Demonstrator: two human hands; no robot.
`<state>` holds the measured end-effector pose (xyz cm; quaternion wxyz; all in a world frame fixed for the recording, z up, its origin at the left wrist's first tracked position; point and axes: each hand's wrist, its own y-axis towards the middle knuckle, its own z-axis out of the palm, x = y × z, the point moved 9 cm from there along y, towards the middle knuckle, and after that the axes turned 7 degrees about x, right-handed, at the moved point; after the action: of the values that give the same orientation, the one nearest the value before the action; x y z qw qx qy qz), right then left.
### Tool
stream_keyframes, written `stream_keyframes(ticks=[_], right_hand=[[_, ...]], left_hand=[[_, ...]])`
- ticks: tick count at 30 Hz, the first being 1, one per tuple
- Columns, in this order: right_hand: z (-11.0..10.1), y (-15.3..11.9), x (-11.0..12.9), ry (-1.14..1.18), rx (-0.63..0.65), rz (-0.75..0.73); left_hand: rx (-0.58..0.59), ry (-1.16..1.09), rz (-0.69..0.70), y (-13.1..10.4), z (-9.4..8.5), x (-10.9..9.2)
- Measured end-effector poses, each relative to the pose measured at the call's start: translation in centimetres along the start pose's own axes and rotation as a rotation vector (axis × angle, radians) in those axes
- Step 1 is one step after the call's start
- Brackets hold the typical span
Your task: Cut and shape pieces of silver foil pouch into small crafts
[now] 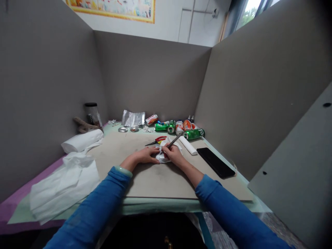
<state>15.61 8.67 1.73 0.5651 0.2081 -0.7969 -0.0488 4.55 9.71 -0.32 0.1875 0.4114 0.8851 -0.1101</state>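
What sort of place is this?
It looks like a small work booth, maybe for handiwork: gray walls stand on three sides of a table, pliers and drink cans lie on it, and the right hand holds a thin tool.

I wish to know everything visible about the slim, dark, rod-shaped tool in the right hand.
The slim, dark grey, rod-shaped tool looks straight and plain; its material is unclear. The right hand grips it like a pen, hiding part of it. It slants, its upper end pointing away and to the right, its lower end aimed down at the crumpled silvery-white material beneath it. Whether the tip touches that material cannot be told.
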Motion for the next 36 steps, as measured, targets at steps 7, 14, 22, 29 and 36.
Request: stream_keyframes(ticks=[7, 14, 22, 29, 36], right_hand=[[0.4, -0.4, -1.0, -0.137, 0.022, 0.046], [0.6, -0.6, 0.0, -0.225, 0.044, 0.011], [0.7, -0.6, 0.2, -0.273, 0.043, -0.017], [0.9, -0.4, 0.0, -0.285, 0.063, -0.024], [0.8, -0.5, 0.3, -0.301, 0.058, -0.028]], left_hand=[[-0.016, -0.021, -0.051, 0.2, 0.0, 0.6], [-0.026, -0.047, -0.032, 0.1, -0.2, 0.1], [-0.021, -0.025, -0.029, 0.0, -0.3, -0.2], [-0.039, -0.064, -0.015, 0.0, -0.4, -0.2], [-0.046, -0.061, -0.016, 0.2, -0.2, 0.3]])
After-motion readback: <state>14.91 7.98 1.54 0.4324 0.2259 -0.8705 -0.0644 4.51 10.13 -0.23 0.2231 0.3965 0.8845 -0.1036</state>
